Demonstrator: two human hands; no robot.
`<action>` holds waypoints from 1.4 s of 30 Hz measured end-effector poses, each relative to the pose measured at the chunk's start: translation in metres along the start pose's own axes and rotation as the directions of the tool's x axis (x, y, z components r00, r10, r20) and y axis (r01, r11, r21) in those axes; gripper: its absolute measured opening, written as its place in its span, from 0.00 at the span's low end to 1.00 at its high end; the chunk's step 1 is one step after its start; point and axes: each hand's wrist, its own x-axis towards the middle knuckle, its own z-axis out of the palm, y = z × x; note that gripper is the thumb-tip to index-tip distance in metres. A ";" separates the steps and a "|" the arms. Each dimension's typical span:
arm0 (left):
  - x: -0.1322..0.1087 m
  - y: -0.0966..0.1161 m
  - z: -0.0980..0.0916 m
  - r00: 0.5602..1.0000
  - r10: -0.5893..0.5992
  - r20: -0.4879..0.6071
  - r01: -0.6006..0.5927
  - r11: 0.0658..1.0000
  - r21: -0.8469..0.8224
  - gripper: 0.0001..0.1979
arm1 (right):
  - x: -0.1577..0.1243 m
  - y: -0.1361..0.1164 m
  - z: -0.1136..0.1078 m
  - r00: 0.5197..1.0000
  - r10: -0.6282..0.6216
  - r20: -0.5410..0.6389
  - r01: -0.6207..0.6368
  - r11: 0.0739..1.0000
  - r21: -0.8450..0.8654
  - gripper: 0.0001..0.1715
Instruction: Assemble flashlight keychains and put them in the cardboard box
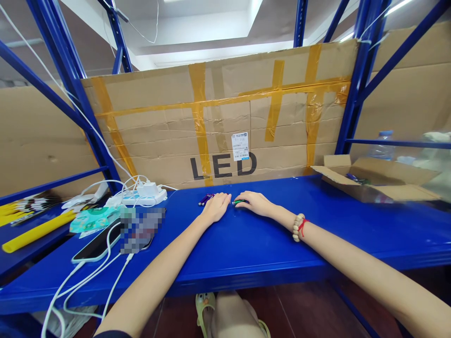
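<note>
Palm down on the blue shelf top point(225, 253), my left hand point(216, 207) has its fingers stretched out to the right. Small shiny purple things point(206, 199) lie just beyond it, partly covered by the hand; their kind is hard to make out. My right hand point(257, 203), with a beaded bracelet point(299, 227) on the wrist, has its fingers curled around a small slim green thing with a shiny metal end point(240, 202). Most of that thing is hidden under the fingers. A short gap separates the two hands.
To the left are phones point(98, 241) with white charging cables, a power strip point(141, 197), a teal packet point(95, 219) and a yellow tube point(38, 231). An open cardboard box point(373, 180) stands at right. Taped cardboard point(162, 136) and blue posts point(355, 94) bound the back.
</note>
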 end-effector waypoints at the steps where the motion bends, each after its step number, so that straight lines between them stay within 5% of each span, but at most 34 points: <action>1: 0.000 0.000 0.000 1.000 0.001 0.002 -0.001 1.000 0.000 0.22 | 0.000 0.000 -0.001 1.000 -0.001 0.002 0.001 1.000 -0.005 0.18; 28: 0.000 0.001 -0.001 1.000 -0.006 0.004 0.006 1.000 -0.001 0.21 | -0.001 0.001 -0.002 0.999 0.051 0.015 -0.053 0.992 0.118 0.19; 42: -0.001 0.003 -0.003 1.000 -0.012 0.000 0.012 1.000 -0.013 0.19 | 0.000 0.001 0.000 1.000 -0.011 0.011 0.010 0.999 0.034 0.20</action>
